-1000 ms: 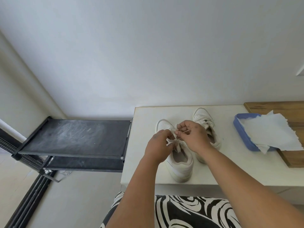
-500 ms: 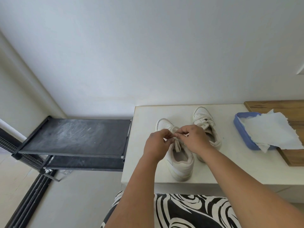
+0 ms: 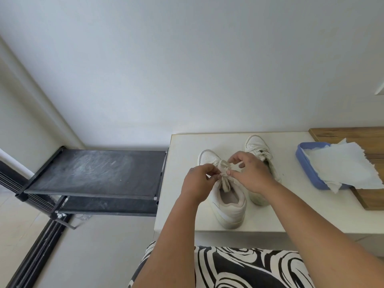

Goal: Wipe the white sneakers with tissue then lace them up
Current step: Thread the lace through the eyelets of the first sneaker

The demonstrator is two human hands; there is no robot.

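From the head camera, two white sneakers stand on a white table (image 3: pixel 182 183) set against the wall. The near sneaker (image 3: pixel 228 204) has its heel toward the person and its toe pointing at the wall; the far sneaker (image 3: pixel 258 150) stands just beside it to the right, partly hidden behind the right hand.

Both hands work over the near sneaker's tongue. The left hand (image 3: pixel 198 183) pinches a part of the shoelace (image 3: pixel 224 173) between thumb and curled fingertips, right at the knot. The right hand (image 3: pixel 251 173) has its fingers curled, the thumb pressing against the lace at the knot and the index finger hooked by the loop that stands up between the two hands. The lace ends trail down toward the shoe's opening.

To the right, a blue tray (image 3: pixel 305 165) holds a sheet of white tissue (image 3: pixel 345 165) that spills over its rim. The tray rests partly on a wooden board (image 3: pixel 372 200).
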